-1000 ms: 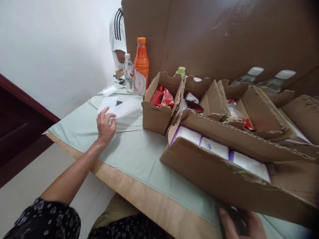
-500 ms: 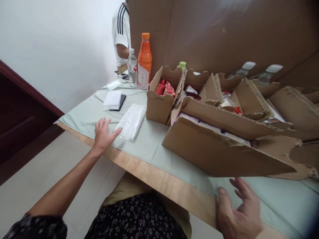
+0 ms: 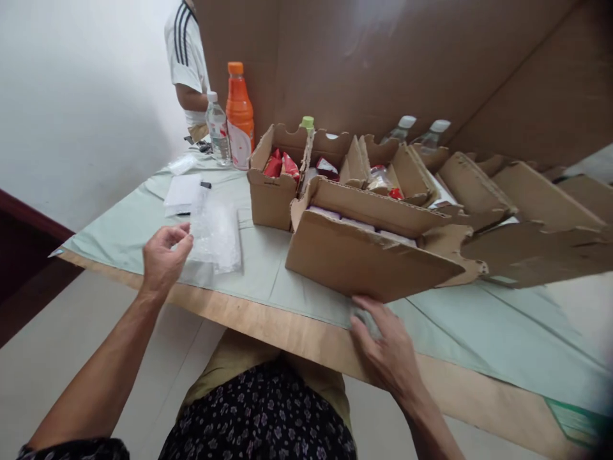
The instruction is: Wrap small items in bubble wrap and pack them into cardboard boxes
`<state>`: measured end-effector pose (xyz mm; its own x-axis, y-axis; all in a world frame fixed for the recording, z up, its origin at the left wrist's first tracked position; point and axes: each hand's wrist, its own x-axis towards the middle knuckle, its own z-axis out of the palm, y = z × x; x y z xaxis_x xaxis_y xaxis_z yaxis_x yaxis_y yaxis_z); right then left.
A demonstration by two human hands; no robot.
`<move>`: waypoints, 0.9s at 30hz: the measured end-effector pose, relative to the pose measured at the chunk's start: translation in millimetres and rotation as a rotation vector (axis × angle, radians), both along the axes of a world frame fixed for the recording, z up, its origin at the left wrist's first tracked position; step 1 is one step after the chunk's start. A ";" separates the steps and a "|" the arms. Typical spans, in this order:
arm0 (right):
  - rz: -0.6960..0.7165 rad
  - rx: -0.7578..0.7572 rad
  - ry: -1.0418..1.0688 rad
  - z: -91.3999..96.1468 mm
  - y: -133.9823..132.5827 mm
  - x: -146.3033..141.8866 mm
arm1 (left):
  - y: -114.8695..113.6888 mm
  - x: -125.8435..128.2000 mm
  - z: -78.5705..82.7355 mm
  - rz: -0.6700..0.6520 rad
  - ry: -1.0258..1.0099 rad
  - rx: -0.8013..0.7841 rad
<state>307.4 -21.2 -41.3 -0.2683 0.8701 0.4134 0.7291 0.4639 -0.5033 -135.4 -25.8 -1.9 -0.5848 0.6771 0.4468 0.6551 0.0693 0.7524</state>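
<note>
At the table's left side, my left hand pinches the edge of a clear bubble-wrap bag, which is partly raised and see-through. Under and beside it, more bubble wrap lies flat on the green cloth. My right hand is over the table's front edge, fingers apart and holding nothing. Its fingertips come close to the bottom of a long cardboard box with white-and-purple packs inside; whether they touch it I cannot tell.
Behind stand cardboard bins with red packets, an orange bottle and a clear water bottle. A white padded stack lies over something dark at the left. A person in a white shirt stands beyond the cardboard partition.
My left hand has taken hold of a bubble-wrap bag and lifted its edge. My right hand has moved left and forward, towards the long box. The view has shifted right.
</note>
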 end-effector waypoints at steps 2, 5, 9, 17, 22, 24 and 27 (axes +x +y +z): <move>-0.015 -0.084 0.028 6.5 19.1 -7.7 | -13.8 5.2 15.8 -0.101 -0.045 0.073; -0.041 -0.187 0.099 14.6 39.5 -9.0 | -35.1 19.2 37.4 -0.395 -0.053 0.091; -0.035 -0.256 0.153 24.0 51.1 -7.9 | -48.5 56.7 55.0 -0.848 0.044 -0.027; 0.112 -0.577 0.698 23.1 37.4 16.5 | -41.2 165.2 11.1 -1.500 0.298 -0.298; 0.180 -0.659 0.584 25.9 12.6 26.4 | -43.6 176.7 -7.8 -1.585 0.309 -0.526; 0.185 -0.605 0.437 31.4 9.7 13.7 | -46.5 172.9 -5.3 -1.555 0.241 -0.541; 0.132 -0.486 0.221 35.1 10.4 -10.0 | -50.9 167.3 -0.2 -1.527 0.197 -0.542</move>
<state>297.3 -10.8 -6.2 -0.3401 0.9399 0.0314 0.5332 0.2202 -0.8168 31.9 -76.6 -2.1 0.7723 0.6340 -0.0401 0.4365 -0.4837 0.7586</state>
